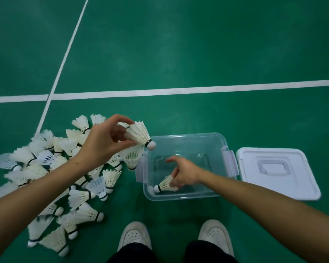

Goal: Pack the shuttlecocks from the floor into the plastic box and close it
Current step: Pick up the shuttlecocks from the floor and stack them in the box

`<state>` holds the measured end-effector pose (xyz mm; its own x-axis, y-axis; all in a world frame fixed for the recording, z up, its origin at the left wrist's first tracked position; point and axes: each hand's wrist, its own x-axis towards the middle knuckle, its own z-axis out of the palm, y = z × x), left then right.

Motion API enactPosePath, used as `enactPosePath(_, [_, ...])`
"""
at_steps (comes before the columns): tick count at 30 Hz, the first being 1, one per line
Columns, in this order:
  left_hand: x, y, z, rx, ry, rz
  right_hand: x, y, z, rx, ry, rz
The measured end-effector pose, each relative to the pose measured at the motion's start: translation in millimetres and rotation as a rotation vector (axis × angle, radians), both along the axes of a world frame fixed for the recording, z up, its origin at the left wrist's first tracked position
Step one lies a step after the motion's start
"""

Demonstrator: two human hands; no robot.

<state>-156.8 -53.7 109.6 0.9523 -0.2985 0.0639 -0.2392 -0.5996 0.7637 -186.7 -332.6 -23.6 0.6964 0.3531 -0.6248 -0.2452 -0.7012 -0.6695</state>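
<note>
- A white shuttlecock (139,135) is being pinched by the left hand (104,141), cork pointing toward the plastic box (186,195).
- Right hand (184,173) is being held inside the box, fingers loose, just beside a second shuttlecock (164,186).
- Pile of shuttlecocks (51,177) is lying below the left hand; lid (277,171) right of the right hand.
- No writing is being shown.

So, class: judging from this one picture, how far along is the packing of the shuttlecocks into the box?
Barely started. Done: one white feather shuttlecock lies inside the clear plastic box, with the right hand at its feathers. In hand: the left hand pinches another shuttlecock near the box's left rim. Left: the large pile of white shuttlecocks on the green floor, then the white lid, lying beside the box.
</note>
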Motion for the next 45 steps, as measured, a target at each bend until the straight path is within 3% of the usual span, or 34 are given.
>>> enactPosePath(6, [0.1,-10.2,1.5,0.038,0.035,-0.152,-2.0,1.4,-3.4,0.072,0.093,-0.042])
enactPosePath(12, [8.5,-19.0,10.7,0.094,0.121,-0.337,-7.2,-29.1,30.0,0.099,-0.064,-0.03])
enactPosePath(18, [25.0,-51.1,16.7,0.2,0.195,-0.516,7.1,-56.1,110.2,0.462,-0.279,-0.197])
enactPosePath(27, [30.4,-73.5,15.9,0.193,0.219,-0.514,12.1,-53.7,109.5,0.542,-0.291,-0.145])
enactPosePath(30, [30.2,-69.1,18.4,0.116,0.198,-0.401,10.5,-64.4,102.7,0.459,-0.372,-0.172])
enactPosePath(33, [30.4,-54.3,17.8,0.036,0.182,-0.259,-1.2,-73.6,82.8,0.216,-0.455,-0.21])
enactPosePath(37, [24.0,-42.3,14.1,0.002,0.17,-0.2,-23.8,-64.2,55.4,-0.035,-0.444,-0.085])
enactPosePath(45, [18.2,-36.2,6.0,-0.007,0.169,-0.175,-22.2,-47.3,13.4,-0.087,-0.288,0.004])
